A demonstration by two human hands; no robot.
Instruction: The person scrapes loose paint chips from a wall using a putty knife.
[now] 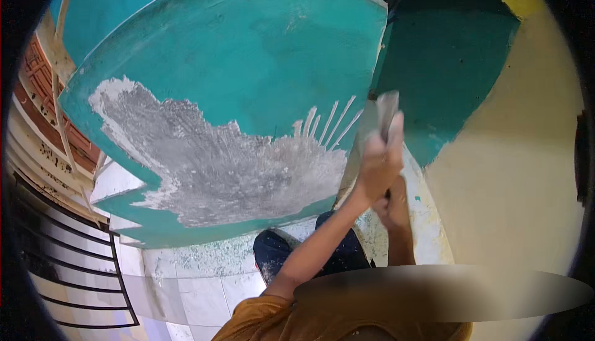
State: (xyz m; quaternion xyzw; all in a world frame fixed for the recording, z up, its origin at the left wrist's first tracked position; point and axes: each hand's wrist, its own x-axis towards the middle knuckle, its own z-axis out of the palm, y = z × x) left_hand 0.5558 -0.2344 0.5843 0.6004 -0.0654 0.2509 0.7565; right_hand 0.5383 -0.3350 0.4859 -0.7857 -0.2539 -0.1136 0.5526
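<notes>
In front of me, a teal painted wall panel (266, 62) has a large bare grey patch (223, 167) across its lower part. Several thin pale scrape lines (338, 121) fan upward from the patch's right end. Near the panel's right edge I hold a scraper (388, 102) with a flat, pale blade, blurred by motion and pointing up. My left hand (379, 164) is closed around it just below the blade. Lower down, my right hand (393, 208) has its fingers curled round the dark handle end, which is mostly hidden. The blade appears apart from the grey patch.
Paint flakes (211, 257) lie on the white tiled floor along the panel's foot. A black metal railing (80, 273) stands at the lower left. To the right are a dark teal wall section (440, 62) and a cream wall (502, 198). My knees (273, 254) are close to the panel.
</notes>
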